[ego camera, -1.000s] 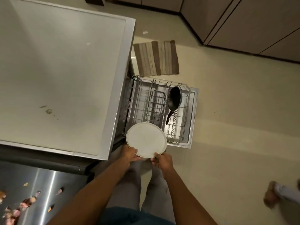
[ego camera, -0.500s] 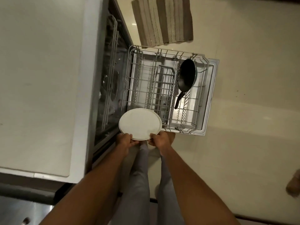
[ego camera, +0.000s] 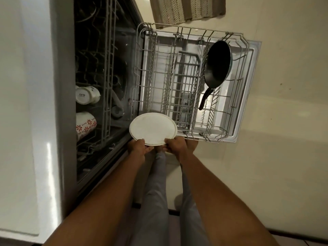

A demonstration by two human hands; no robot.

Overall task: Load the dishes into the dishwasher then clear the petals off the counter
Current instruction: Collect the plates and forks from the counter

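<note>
Head view, looking down: a white plate point(ego camera: 153, 129) is held by its near rim in both hands, above the near left corner of the pulled-out lower rack point(ego camera: 191, 82). The left hand point(ego camera: 137, 147) is curled round the rim on the left, thumb on top; the right hand point(ego camera: 174, 145) is curled round the rim on the right, thumb also over the edge. A second rim line is seen along the plate's edge, so it cannot be told whether one plate or two stacked plates are held. The plate is kept nearly flat and is not touching the rack wires.

The rack rests over the open dishwasher door point(ego camera: 248, 96). A black frying pan point(ego camera: 217, 63) is stood on edge at the rack's right side, its handle pointed toward the person. A grey cutlery basket point(ego camera: 186, 82) is set in the rack's middle. Inside the dishwasher tub point(ego camera: 106, 71), on the upper rack, a white cup point(ego camera: 87, 95) with printed lettering and a white bowl with a red flower pattern point(ego camera: 85, 124) are laid on their sides. A pale counter point(ego camera: 23, 103) is seen at left, and a striped mat point(ego camera: 186, 8) lies on the floor beyond the door.
</note>
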